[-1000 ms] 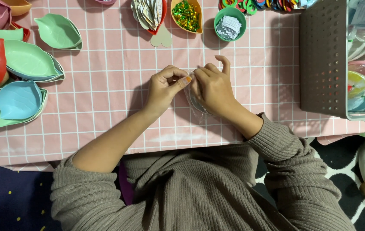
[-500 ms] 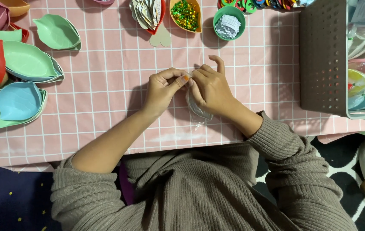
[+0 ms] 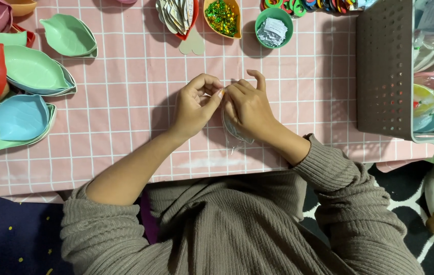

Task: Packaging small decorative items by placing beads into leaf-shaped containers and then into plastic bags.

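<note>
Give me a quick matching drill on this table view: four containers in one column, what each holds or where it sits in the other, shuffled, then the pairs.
Things:
1. orange leaf-shaped dish
2. small green round cup
3. grey perforated basket
4. light blue leaf-shaped dish

Descriptions:
A. empty, at the left edge of the pink checked cloth
B. holds green and gold glitter
C. at the right edge, holds clear packets
D. holds small white paper slips

Pairs: 1-B, 2-D, 3-C, 4-A
</note>
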